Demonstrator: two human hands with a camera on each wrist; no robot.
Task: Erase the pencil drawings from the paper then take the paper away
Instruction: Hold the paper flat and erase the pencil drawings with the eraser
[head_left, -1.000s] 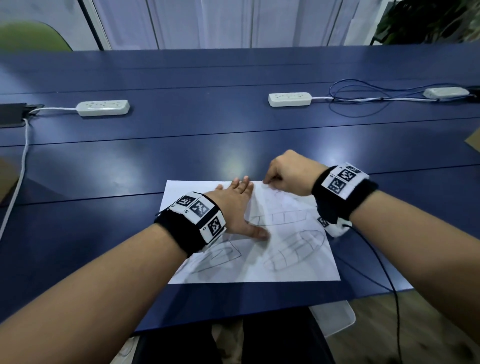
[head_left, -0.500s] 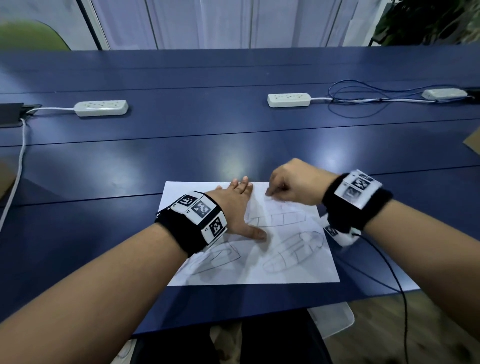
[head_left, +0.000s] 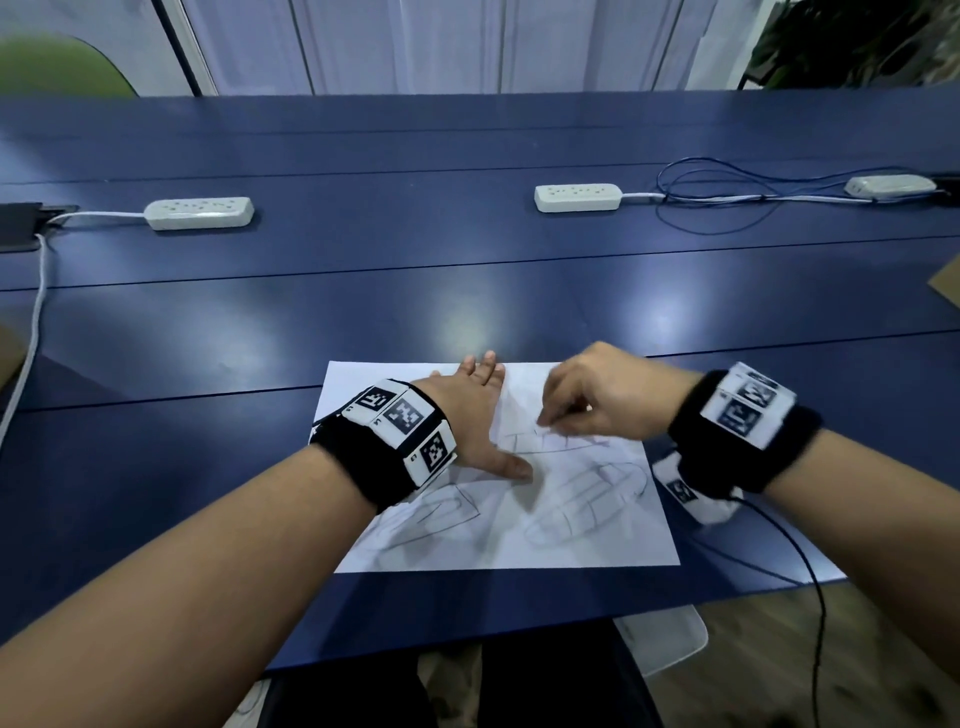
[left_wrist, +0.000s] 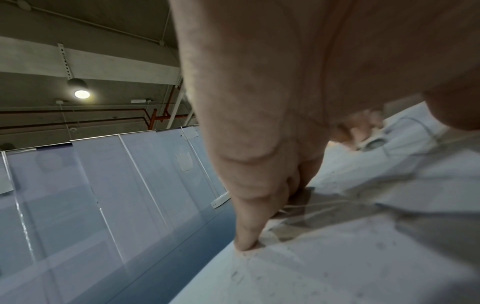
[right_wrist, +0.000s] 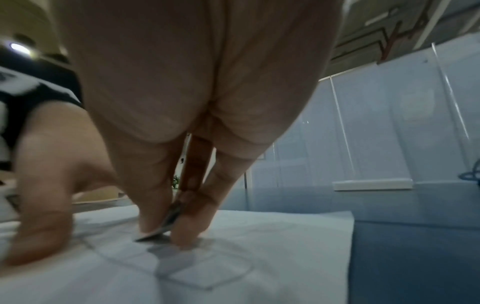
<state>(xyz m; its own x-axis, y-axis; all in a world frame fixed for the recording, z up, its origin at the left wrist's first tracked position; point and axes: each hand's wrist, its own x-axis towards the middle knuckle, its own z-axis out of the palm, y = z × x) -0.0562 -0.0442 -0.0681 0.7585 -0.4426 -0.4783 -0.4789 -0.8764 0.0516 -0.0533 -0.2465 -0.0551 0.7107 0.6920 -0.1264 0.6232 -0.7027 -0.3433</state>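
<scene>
A white sheet of paper (head_left: 519, 540) with several pencil outlines lies near the front edge of the blue table (head_left: 467, 291). My left hand (head_left: 475, 415) presses flat on the sheet's upper left part, fingers straight and thumb spread; in the left wrist view its fingers (left_wrist: 249, 226) bear down on the paper (left_wrist: 363, 257). My right hand (head_left: 587, 395) hovers blurred over the upper middle of the sheet. Its thumb and fingers pinch a small grey eraser (right_wrist: 162, 228) whose tip touches the paper (right_wrist: 259, 246) on a pencil line.
Three white power strips lie across the back of the table: one at left (head_left: 198, 212), one in the middle (head_left: 577, 196), one at far right (head_left: 889, 185), with looped blue cables (head_left: 727, 192). A black cable (head_left: 810, 571) hangs from my right wrist over the table edge.
My right hand has shifted toward me and slightly right across the sheet with the eraser, and is now motion-blurred. The left hand and paper have stayed put.
</scene>
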